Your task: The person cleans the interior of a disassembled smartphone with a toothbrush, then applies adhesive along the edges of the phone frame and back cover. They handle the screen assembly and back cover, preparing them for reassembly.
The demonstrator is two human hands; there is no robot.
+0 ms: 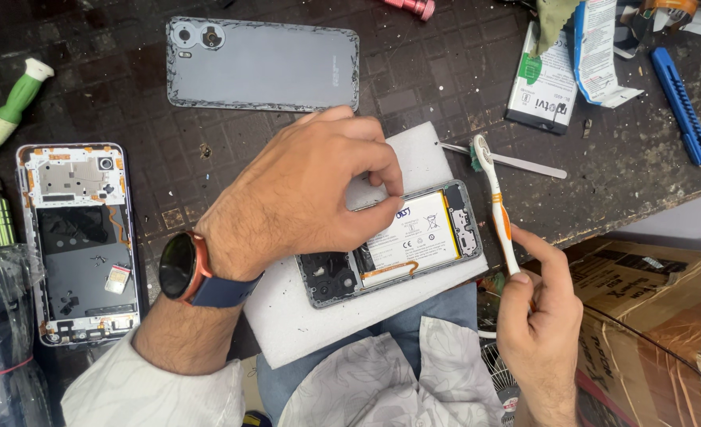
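Dark scuffed work surface: opened grey smartphone with white battery lies on white foam pad, back cover already off. Left hand fingers pinch at battery's top edge; right hand closed around white-orange toothbrush. Reassembly not done.

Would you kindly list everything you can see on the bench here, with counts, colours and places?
Opened phone with battery: 1, grey frame, white battery, on the foam pad.
Foam pad: 1, white, bench front edge.
Second opened phone: 1, dark inside, left.
Back cover: 1, grey, top centre.
Toothbrush: 1, white and orange, in the right hand.
Spare battery: 1, white and black, top right.
Blue tool: 1, far right.
Green-handled screwdriver: 1, top left.
Metal spudger: 1, silver, beside the pad.
Cardboard box: 1, brown, lower right.
Watch: 1, black, blue strap, left wrist.
Left hand: fingers on the battery.
Right hand: grips the toothbrush.
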